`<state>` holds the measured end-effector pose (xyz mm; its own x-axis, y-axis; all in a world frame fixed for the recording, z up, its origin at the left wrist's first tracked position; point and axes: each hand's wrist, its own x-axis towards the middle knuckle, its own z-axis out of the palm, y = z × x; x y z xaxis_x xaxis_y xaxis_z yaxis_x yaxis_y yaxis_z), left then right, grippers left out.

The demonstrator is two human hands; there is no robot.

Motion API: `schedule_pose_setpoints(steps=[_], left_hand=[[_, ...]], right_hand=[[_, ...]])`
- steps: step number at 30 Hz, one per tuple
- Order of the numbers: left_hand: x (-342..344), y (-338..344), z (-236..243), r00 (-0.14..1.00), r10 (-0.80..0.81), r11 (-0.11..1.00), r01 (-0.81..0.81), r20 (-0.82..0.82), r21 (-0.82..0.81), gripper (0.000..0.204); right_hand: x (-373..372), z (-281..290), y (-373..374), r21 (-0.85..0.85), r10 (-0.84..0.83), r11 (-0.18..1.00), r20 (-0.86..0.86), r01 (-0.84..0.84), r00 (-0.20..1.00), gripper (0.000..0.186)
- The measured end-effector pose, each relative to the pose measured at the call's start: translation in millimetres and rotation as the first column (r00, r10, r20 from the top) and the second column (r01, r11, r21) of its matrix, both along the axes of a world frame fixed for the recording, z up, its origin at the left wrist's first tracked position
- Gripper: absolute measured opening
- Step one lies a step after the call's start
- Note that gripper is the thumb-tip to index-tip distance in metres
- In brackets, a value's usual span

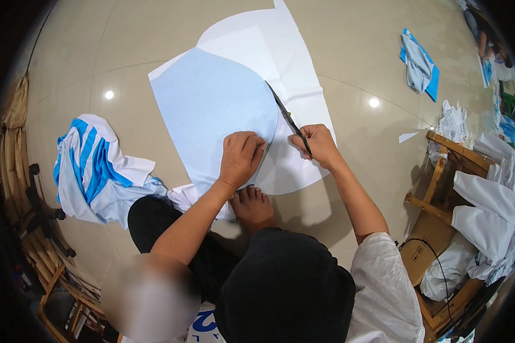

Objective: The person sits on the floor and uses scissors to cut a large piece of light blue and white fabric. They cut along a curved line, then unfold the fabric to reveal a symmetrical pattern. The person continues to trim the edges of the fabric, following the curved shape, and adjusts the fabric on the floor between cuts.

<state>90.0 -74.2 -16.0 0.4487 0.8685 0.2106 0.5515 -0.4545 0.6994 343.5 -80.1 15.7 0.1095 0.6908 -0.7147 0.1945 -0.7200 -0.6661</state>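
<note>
My right hand (317, 144) grips a pair of black scissors (286, 112), whose blades point up and left along the curved right edge of a light blue fabric piece (212, 100). My left hand (241, 157) presses on the lower right of that piece, its fingers bent and drawn together near the curved edge. Under the blue piece lies a larger white fabric sheet (303, 86), spread on the floor and showing beyond it at the top and right. My bare foot (253, 209) is just below my left hand, close to the lower edge of the fabric.
On the left lies a heap of blue-and-white striped cloth (91, 166). A folded blue cloth bundle (420, 66) is at the far right. Close by on the right stand a wooden stool (458, 151), white cloth pieces (486, 200) and a cardboard box (429, 240). A small white scrap (407, 137) lies near the stool.
</note>
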Motion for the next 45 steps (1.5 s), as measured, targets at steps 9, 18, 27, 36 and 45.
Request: schedule_pose_setpoints(steps=[9, 18, 27, 36, 45], left_hand=[[-0.9, -0.5, -1.5, 1.0, -0.002, 1.0, 0.002, -0.006, 0.004, 0.016], [-0.8, 0.0, -2.4, 1.0, -0.005, 1.0, 0.006, -0.008, 0.013, 0.016], [-0.9, -0.4, -2.6, 1.0, -0.003, 1.0, 0.003, -0.006, -0.003, 0.015], [-0.1, -0.2, -2.0, 1.0, -0.002, 1.0, 0.002, -0.014, 0.002, 0.015], [-0.2, 0.2, -2.2, 1.0, -0.004, 1.0, 0.004, -0.02, 0.008, 0.016]], right_hand=[[-2.1, 10.5, 13.1, -0.021, -0.007, 1.0, -0.036, 0.007, 0.999, 0.037], [-1.0, 10.1, 32.4, -0.025, 0.021, 0.999, -0.035, -0.022, 0.999, 0.035], [4.8, 10.5, 35.9, -0.028, 0.035, 0.999, -0.047, -0.036, 0.998, 0.035], [13.8, 11.2, 39.6, -0.014, 0.1, 0.995, 0.011, -0.1, 0.995, 0.033], [13.7, 15.5, 55.7, -0.023, 0.092, 0.995, -0.045, -0.093, 0.995, 0.036]])
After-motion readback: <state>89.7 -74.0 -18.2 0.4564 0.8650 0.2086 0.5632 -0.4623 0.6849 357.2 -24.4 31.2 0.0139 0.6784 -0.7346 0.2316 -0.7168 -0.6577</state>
